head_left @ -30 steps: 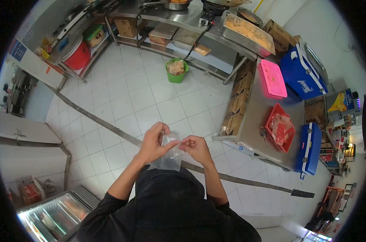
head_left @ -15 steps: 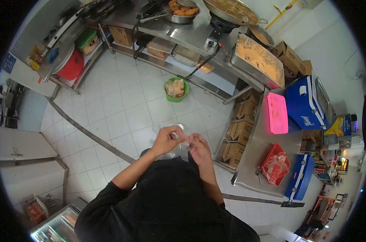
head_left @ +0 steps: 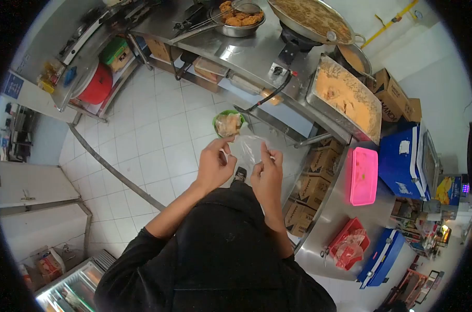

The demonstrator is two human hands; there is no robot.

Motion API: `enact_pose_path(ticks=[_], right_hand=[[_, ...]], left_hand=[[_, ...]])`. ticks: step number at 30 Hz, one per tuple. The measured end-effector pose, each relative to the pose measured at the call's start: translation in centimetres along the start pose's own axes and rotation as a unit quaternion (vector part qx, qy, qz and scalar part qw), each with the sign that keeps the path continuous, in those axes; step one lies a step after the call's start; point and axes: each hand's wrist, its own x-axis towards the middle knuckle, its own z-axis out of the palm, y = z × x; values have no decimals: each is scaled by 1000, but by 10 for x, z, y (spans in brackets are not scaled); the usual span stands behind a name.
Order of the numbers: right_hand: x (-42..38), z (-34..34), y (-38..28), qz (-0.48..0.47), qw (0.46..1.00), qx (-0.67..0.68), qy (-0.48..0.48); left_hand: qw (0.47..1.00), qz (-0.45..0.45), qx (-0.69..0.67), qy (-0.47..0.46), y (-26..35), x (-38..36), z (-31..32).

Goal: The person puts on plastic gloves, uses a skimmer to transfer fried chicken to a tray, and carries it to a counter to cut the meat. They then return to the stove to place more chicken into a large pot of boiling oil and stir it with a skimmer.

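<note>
On my feed, the left hand is half curled, its fingertips pinching the left edge of a clear plastic bag. The bag hangs between the two hands, above the tiled floor and just ahead of the person's dark clothing. The right hand has its forefinger raised and its other fingers folded, pinching the bag's right edge. The film is so transparent that I can't make out exactly where each fingertip meets it.

At far left, a glass-topped case runs out of my view at the bottom. The lower part of a green bin is hidden from me behind the left hand and the bag. A shoe shows below the bag, partly covered. The top edge cuts off a wide pan. On the right-hand steel surface, a red basket holds something plastic-wrapped that I can't identify.
</note>
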Motion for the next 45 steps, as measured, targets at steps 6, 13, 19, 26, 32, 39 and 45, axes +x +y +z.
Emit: enact_pose_path(ticks=[6, 13, 19, 26, 32, 39, 45], right_hand=[[70, -66, -17, -116, 987, 100, -44], [107, -137, -37, -220, 973, 69, 4], [114, -153, -48, -224, 973, 53, 16], [111, -109, -12, -100, 989, -84, 72], [114, -46, 35, 263, 842, 464, -78], [128, 13, 47, 192, 535, 819, -84], [138, 22, 16, 175, 713, 675, -79]], left_hand=[[994, -74, -63, -44, 54, 67, 14], [991, 58, -121, 12, 144, 77, 0], [971, 228, -6, 75, 161, 85, -3], [976, 209, 66, 3, 108, 118, 37], [965, 255, 50, -40, 69, 97, 53], [964, 221, 109, -95, 43, 90, 41], [961, 248, 94, -76, 36, 97, 29]])
